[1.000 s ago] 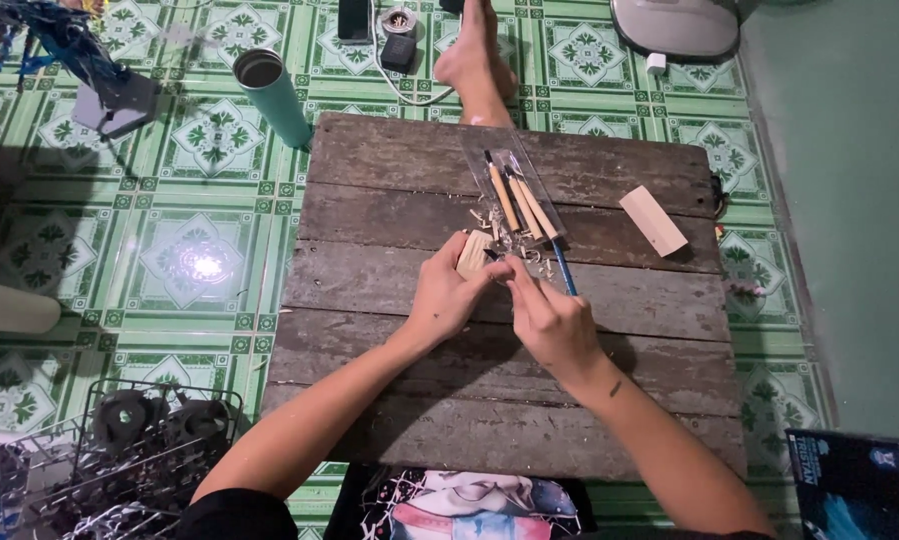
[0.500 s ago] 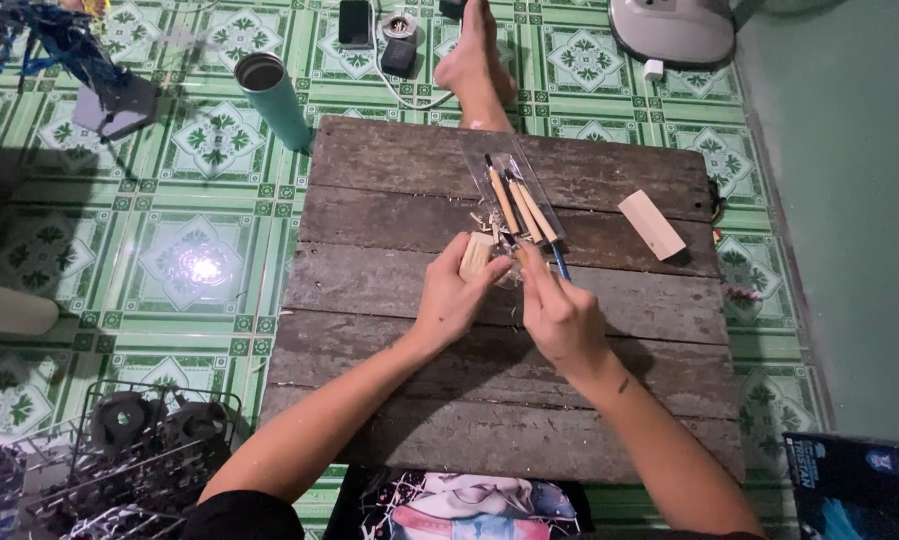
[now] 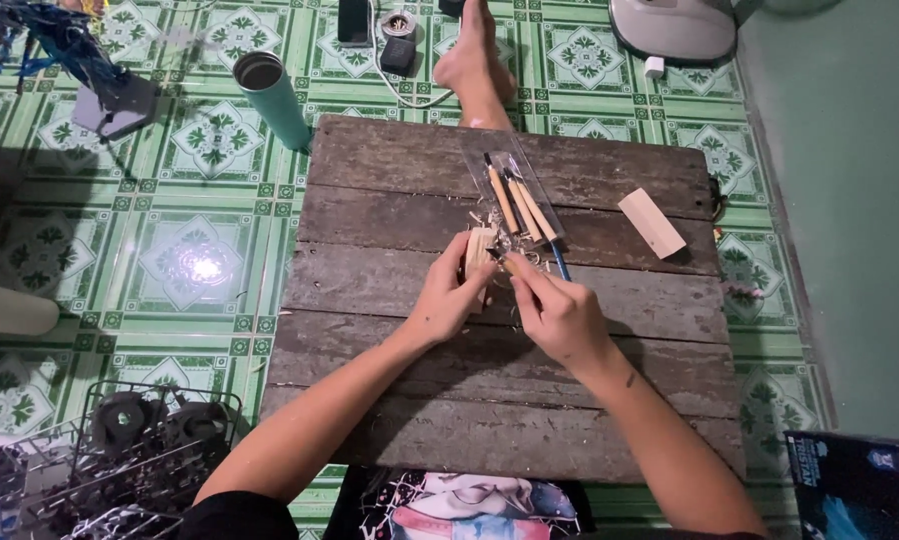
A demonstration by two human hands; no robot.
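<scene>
My left hand (image 3: 449, 298) grips a small pale wood block (image 3: 479, 250) held on edge above the worn plank table (image 3: 389, 400). My right hand (image 3: 559, 315) holds a carving tool with a blue handle (image 3: 559, 262), its tip against the block's right side. Wood shavings (image 3: 489, 222) lie scattered around the block. Just beyond, a clear plastic pouch (image 3: 514, 190) holds several wooden-handled carving tools.
A second pale wood block (image 3: 653, 222) lies at the table's right. A teal tumbler (image 3: 272, 97), a phone and charger stand on the green tiled floor behind, beside a bare foot (image 3: 474, 60). A wire rack (image 3: 119, 450) is at the lower left, a dark box (image 3: 859, 485) at the lower right.
The block has been turned more upright in my left hand. My right hand shifted slightly, keeping the tool tip at the block.
</scene>
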